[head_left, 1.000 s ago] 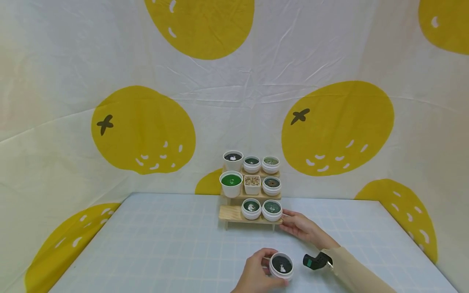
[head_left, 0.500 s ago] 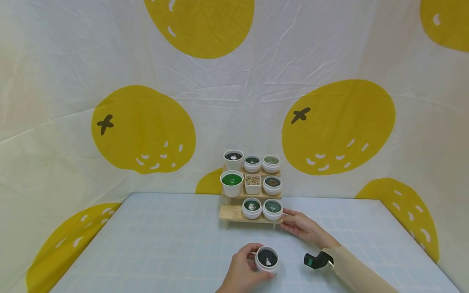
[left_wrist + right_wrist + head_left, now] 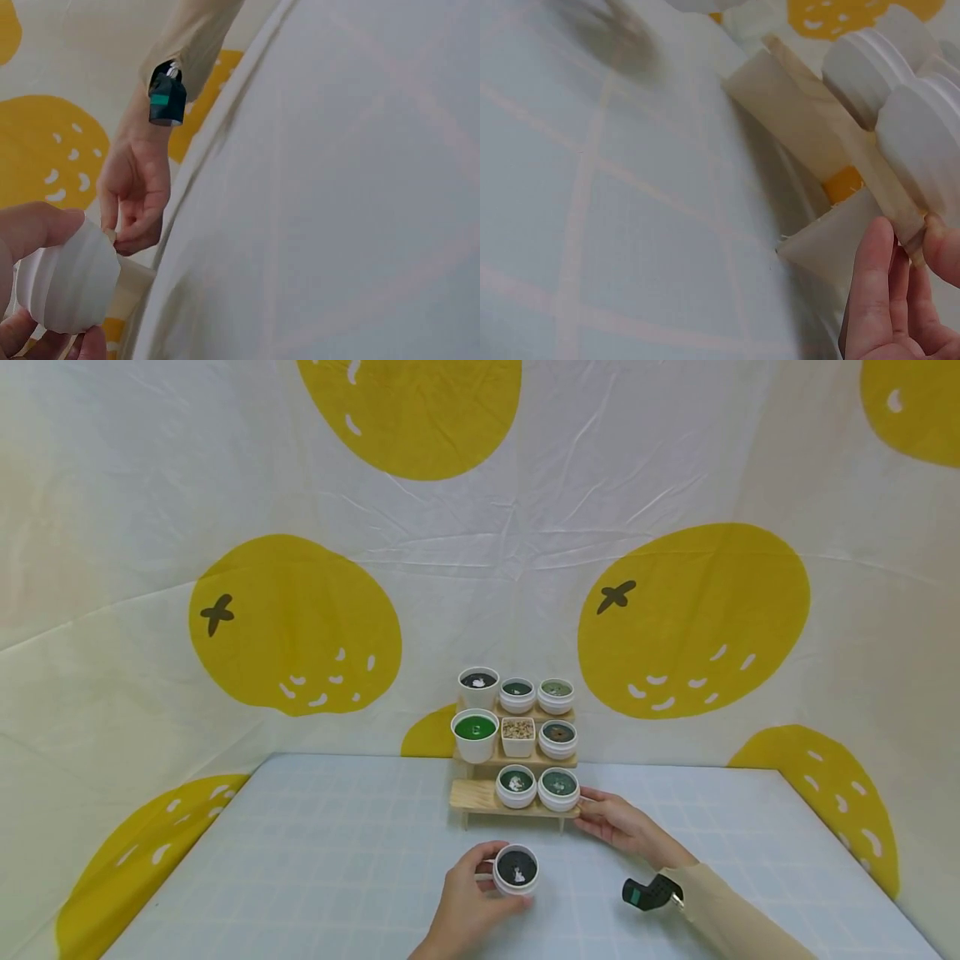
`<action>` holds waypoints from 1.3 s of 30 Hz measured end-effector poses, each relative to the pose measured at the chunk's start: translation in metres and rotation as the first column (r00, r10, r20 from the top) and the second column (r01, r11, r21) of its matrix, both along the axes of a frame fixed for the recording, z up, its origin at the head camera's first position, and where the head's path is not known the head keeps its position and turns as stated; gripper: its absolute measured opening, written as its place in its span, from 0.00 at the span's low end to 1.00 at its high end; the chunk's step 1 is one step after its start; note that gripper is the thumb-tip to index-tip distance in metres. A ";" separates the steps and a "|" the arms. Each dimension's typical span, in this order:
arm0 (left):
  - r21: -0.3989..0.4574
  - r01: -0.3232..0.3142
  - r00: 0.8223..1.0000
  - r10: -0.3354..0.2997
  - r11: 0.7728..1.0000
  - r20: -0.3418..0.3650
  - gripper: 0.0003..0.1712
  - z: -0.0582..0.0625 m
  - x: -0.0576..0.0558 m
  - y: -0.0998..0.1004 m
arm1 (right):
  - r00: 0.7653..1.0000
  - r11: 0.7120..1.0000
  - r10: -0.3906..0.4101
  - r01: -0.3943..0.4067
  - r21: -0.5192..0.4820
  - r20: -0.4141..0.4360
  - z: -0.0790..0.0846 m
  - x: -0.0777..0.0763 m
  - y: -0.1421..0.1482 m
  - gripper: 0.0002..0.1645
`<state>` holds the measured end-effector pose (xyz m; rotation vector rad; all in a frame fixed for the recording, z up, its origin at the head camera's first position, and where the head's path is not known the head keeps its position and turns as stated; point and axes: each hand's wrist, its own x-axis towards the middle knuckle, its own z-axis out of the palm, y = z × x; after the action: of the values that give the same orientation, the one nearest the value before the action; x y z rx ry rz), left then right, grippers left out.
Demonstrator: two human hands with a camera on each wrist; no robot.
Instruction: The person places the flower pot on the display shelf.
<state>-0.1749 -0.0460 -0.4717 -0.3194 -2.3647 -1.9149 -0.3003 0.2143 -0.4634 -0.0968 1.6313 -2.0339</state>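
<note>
In the head view my left hand (image 3: pixel 468 900) grips a small white ribbed cup (image 3: pixel 517 870) with a dark filling and a pale mark on it. Thumb and fingers wrap its sides in the left wrist view, where the cup's ribbed wall (image 3: pixel 71 281) shows. The cup is in front of a three-step wooden stand (image 3: pixel 472 795). My right hand (image 3: pixel 613 823) pinches the right end of the stand's lowest step, seen close in the right wrist view with the thumb above the board (image 3: pixel 870 169). On that step two green-filled cups, including the right one (image 3: pixel 558 789), stand toward the right.
Higher steps carry several more containers: a bright green tub (image 3: pixel 475 731), a square cup of grains (image 3: pixel 517 737), and a dark-filled tub (image 3: pixel 477 687) at top left. Behind the pale checked table (image 3: pixel 337 852) hangs a white cloth (image 3: pixel 480 602) with yellow fruit prints.
My left hand has carried the dark-filled cup leftward and a little farther forward, toward the stand. The right hand stays at the stand's lowest step.
</note>
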 end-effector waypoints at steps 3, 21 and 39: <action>-0.006 -0.036 0.999 0.036 0.999 -0.007 0.37 0.001 -0.001 -0.010 | 1.000 1.000 -0.001 0.001 -0.002 0.008 0.001 0.001 0.000 0.41; -0.038 -0.264 0.959 0.258 0.964 -0.117 0.38 0.024 -0.033 -0.043 | 1.000 1.000 0.005 -0.005 -0.012 0.017 0.003 0.001 0.000 0.41; -0.060 -0.329 0.935 0.316 0.943 -0.160 0.37 0.027 -0.071 -0.043 | 1.000 0.999 0.027 -0.028 -0.026 -0.007 0.001 0.000 0.001 0.40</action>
<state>-0.2463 -0.0890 -0.4451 -0.0680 -2.2405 -1.5884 -0.3004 0.2158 -0.4627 -0.1349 1.5996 -2.0363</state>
